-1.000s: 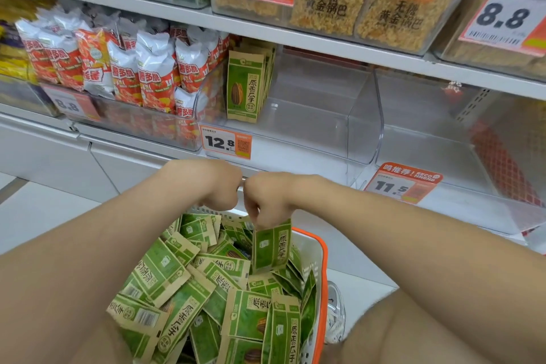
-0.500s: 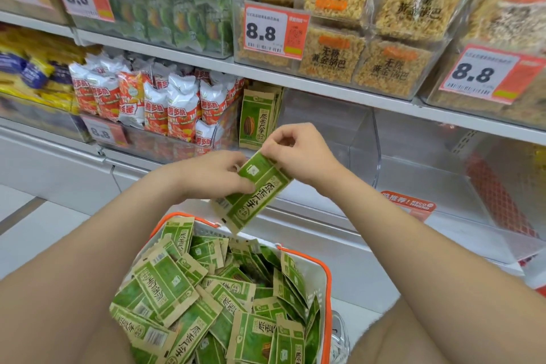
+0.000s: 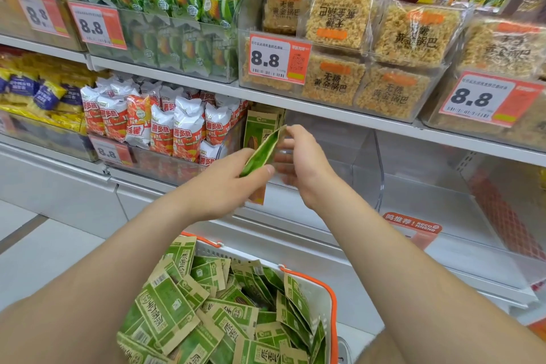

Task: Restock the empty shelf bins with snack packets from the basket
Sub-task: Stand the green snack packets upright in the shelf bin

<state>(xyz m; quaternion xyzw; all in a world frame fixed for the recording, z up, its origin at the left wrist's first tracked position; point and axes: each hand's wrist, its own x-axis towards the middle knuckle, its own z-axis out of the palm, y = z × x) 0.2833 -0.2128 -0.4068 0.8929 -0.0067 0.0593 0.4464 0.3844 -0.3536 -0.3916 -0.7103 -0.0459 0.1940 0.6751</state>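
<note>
I hold one green snack packet (image 3: 263, 150) edge-on in front of the shelf. My left hand (image 3: 224, 186) grips its lower end between thumb and fingers. My right hand (image 3: 305, 165) pinches its upper end, and the rest of its fingers look blurred. Just behind, a few matching green packets (image 3: 260, 129) stand at the left side of a clear shelf bin (image 3: 379, 165) that is otherwise empty. Below my arms, the white basket with an orange rim (image 3: 333, 301) is heaped with several green packets (image 3: 204, 307).
A second clear bin (image 3: 443, 207) to the right holds nothing, with an orange label (image 3: 413, 226) on its front. Red and white snack bags (image 3: 165, 124) fill the bin to the left. The shelf above carries bins of rice-crust packs (image 3: 336, 80) with 8.8 price tags.
Both hands lifted a packet out of the basket and raised it to the shelf bin. The packet turned from flat to edge-on. The view tilted upward.
</note>
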